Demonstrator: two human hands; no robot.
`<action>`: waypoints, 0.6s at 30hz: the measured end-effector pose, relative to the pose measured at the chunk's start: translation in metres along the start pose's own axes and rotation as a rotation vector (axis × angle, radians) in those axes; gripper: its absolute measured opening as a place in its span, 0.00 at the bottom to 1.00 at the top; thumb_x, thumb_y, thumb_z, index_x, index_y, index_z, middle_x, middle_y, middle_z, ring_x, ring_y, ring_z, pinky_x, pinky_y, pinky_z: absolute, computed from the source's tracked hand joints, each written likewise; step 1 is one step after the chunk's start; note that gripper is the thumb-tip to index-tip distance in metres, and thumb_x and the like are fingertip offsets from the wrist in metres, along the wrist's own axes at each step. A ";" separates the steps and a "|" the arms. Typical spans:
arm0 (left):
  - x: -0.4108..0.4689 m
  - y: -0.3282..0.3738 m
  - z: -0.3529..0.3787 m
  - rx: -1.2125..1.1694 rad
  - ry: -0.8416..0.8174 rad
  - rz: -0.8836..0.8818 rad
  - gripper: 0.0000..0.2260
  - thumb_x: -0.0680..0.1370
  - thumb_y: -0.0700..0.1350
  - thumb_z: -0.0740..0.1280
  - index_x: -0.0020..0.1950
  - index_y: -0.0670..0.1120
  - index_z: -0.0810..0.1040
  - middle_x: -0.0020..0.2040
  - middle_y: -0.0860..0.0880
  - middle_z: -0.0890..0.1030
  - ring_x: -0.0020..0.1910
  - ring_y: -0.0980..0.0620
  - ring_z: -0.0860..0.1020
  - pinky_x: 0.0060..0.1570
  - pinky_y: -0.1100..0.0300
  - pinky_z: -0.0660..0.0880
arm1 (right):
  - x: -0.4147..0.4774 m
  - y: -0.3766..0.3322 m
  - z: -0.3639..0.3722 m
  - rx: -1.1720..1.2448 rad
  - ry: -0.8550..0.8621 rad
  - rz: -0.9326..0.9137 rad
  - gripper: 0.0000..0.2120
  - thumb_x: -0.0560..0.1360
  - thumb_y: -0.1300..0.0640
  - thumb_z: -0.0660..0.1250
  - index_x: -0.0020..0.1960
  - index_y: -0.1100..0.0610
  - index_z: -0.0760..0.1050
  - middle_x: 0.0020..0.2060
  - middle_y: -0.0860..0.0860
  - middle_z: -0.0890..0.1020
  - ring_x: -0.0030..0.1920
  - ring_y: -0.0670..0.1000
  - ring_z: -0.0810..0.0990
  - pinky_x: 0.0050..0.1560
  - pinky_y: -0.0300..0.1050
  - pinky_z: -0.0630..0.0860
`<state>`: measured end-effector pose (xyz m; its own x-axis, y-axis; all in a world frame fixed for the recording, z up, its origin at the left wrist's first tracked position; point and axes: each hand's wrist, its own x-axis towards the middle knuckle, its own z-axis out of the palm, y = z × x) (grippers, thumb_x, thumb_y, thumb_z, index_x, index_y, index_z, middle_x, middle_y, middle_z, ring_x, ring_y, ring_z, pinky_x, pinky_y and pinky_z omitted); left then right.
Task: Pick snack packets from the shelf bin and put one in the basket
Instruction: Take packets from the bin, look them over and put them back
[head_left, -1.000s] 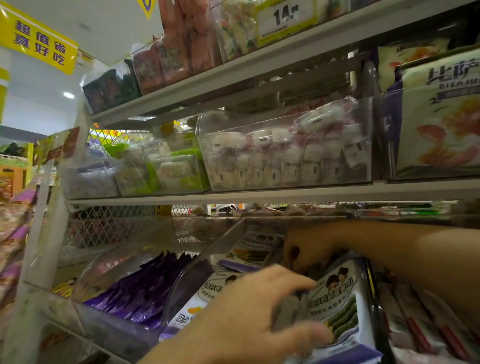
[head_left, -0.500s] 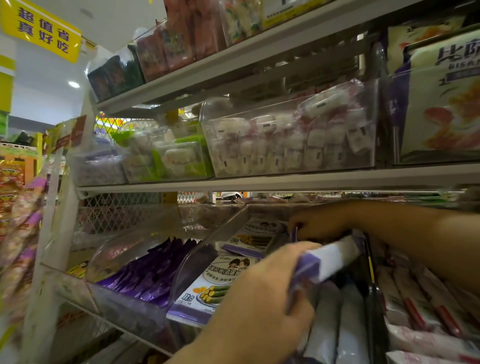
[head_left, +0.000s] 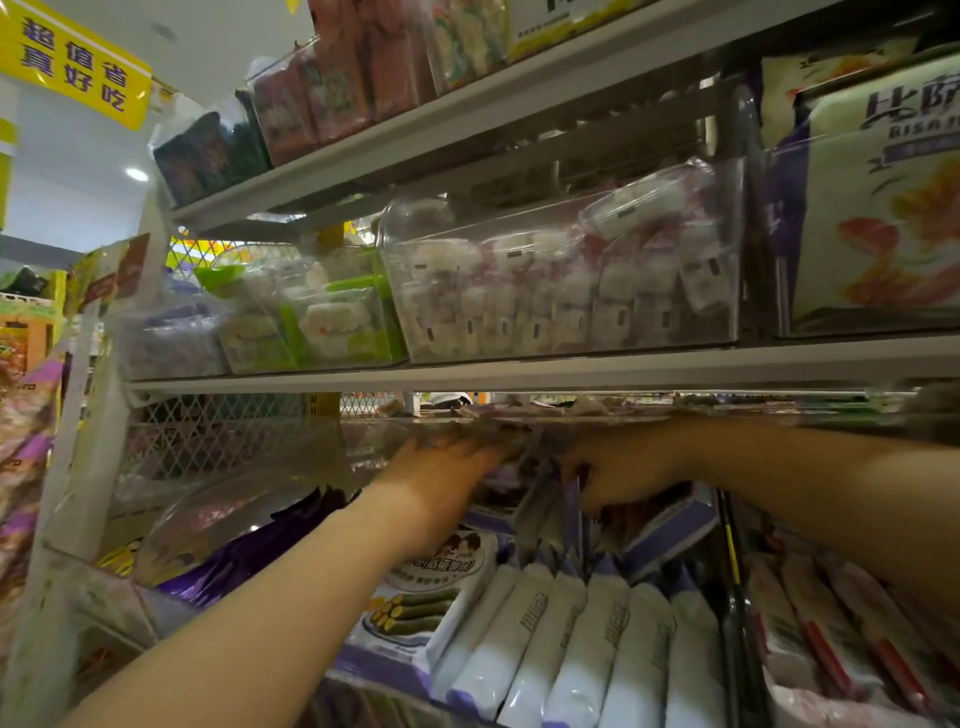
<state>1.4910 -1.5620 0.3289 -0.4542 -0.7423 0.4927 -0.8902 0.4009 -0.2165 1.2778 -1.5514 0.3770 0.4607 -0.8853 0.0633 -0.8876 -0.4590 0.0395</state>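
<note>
Our left hand (head_left: 447, 483) was far back in the clear shelf bin (head_left: 363, 693), its fingers too blurred for us to tell whether they gripped anything. Our right hand (head_left: 623, 467) was beside it at the bin's back, fingers curled downward, on what we could not tell. The white-and-purple snack packets (head_left: 576, 639) stood in a row at the bin's front.

The left hand (head_left: 441, 488) and right hand (head_left: 623, 467) are smeared; what they hold cannot be told. The bottom edge crops the white packets (head_left: 571, 649).
</note>
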 end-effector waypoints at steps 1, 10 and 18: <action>0.005 0.000 0.007 0.026 -0.076 -0.013 0.28 0.82 0.49 0.58 0.78 0.62 0.50 0.79 0.57 0.57 0.77 0.50 0.58 0.75 0.41 0.52 | -0.001 0.000 -0.001 -0.036 0.010 -0.013 0.11 0.74 0.53 0.69 0.56 0.53 0.77 0.53 0.52 0.80 0.53 0.53 0.79 0.58 0.51 0.76; 0.004 0.000 0.018 -0.046 -0.069 -0.041 0.30 0.78 0.68 0.49 0.78 0.61 0.47 0.80 0.56 0.50 0.79 0.51 0.50 0.76 0.41 0.44 | -0.002 -0.002 -0.001 0.064 0.325 -0.033 0.10 0.71 0.53 0.71 0.50 0.54 0.77 0.41 0.49 0.77 0.41 0.49 0.75 0.39 0.42 0.72; -0.007 0.004 0.009 -0.074 -0.036 -0.028 0.31 0.77 0.69 0.53 0.78 0.61 0.52 0.79 0.56 0.56 0.78 0.51 0.55 0.76 0.42 0.48 | -0.013 -0.004 0.001 0.116 0.619 -0.060 0.05 0.73 0.53 0.68 0.45 0.52 0.74 0.36 0.47 0.74 0.36 0.45 0.72 0.34 0.38 0.69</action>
<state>1.4900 -1.5600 0.3171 -0.4313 -0.7719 0.4671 -0.8980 0.4171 -0.1399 1.2754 -1.5380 0.3747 0.3972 -0.6666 0.6308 -0.8387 -0.5427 -0.0453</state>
